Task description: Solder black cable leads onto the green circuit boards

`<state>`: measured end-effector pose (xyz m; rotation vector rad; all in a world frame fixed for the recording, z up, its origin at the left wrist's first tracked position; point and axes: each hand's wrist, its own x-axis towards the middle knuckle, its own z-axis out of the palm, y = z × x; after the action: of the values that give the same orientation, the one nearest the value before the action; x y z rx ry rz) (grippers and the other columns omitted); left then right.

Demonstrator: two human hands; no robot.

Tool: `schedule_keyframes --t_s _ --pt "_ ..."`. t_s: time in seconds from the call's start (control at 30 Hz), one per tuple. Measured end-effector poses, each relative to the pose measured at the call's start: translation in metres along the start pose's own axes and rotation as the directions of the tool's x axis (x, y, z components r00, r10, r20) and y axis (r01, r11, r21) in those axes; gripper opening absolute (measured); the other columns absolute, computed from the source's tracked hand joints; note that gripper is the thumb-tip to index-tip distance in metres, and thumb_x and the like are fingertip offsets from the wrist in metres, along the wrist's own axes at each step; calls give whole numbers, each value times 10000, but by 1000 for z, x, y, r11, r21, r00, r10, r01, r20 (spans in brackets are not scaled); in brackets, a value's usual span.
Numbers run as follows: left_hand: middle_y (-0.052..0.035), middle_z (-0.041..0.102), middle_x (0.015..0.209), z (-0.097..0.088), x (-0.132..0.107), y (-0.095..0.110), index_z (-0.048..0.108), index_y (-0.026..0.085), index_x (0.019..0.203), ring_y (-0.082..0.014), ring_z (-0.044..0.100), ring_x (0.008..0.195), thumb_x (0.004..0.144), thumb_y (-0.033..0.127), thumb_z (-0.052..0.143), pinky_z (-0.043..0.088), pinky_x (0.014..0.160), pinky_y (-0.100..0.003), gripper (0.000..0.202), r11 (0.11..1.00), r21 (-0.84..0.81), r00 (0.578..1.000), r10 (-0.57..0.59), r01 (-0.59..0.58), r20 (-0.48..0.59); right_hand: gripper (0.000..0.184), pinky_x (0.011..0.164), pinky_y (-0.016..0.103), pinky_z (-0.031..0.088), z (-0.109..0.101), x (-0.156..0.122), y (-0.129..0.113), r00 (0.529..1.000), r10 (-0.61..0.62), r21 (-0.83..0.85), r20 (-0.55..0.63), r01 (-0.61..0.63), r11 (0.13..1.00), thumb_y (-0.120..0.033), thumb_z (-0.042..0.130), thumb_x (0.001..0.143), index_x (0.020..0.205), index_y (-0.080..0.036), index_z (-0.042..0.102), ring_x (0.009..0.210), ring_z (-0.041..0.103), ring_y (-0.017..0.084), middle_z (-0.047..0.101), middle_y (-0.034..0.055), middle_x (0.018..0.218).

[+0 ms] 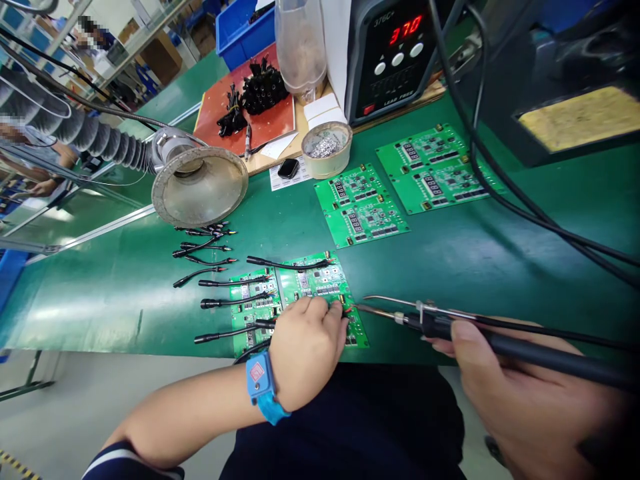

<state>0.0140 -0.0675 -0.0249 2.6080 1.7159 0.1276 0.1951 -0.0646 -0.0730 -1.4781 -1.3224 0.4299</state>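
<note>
Gripping soldering iron (450, 327), right hand (530, 393); left hand (305, 353) presses circuit board (320, 280) on green mat (150, 300).

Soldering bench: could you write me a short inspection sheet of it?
Surface: green bench mat, with boards and tools spread over it.
Job's things: green circuit board with black leads laid on it; soldering tweezers at its edge.
Clutter: cup of metal scraps, black smartwatch.
Hands: left hand presses the board; right hand holds the tweezers.
Cables: black cable crossing the bench's right side.
Surroundings: fume extractor hood, soldering station showing 370, another person's hand.
</note>
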Motion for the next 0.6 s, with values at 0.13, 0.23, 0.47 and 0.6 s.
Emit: schedule_keyframes --t_s 0.13,0.23,0.47,0.6 --pt "-58 560 725 2 -1 1 462 79 1219 -209 509 699 880 221 397 472 621 -354 373 999 -34 998 -35 36 43 84 483 250 466 1 0 1 998 -61 3 3 61 998 -187 629 679 610 -197 582 523 575 124 615 -1 620" --pt "-59 578 738 2 1 0 480 101 1206 -206 510 718 881 222 386 470 670 -363 359 992 -112 996 -46 54 78 50 469 266 469 1 -3 5 1000 16 14 -13 -15 1000 -193 641 665 652 -199 594 495 574 135 616 -4 618" --pt "-31 609 714 -7 11 -12 565 156 1109 -182 538 694 836 254 507 471 683 -328 296 957 -276 986 -50 92 158 65 479 286 488 0 -3 3 995 96 10 14 -96 995 -229 648 661 673 -190 598 487 586 160 619 1 604" --pt "-10 614 684 -9 15 -19 577 185 1095 -174 560 712 820 270 545 469 662 -300 290 937 -328 981 -59 119 187 79 483 276 494 0 -1 -2 992 117 8 39 -117 993 -238 637 675 648 -194 579 484 586 150 625 3 633"
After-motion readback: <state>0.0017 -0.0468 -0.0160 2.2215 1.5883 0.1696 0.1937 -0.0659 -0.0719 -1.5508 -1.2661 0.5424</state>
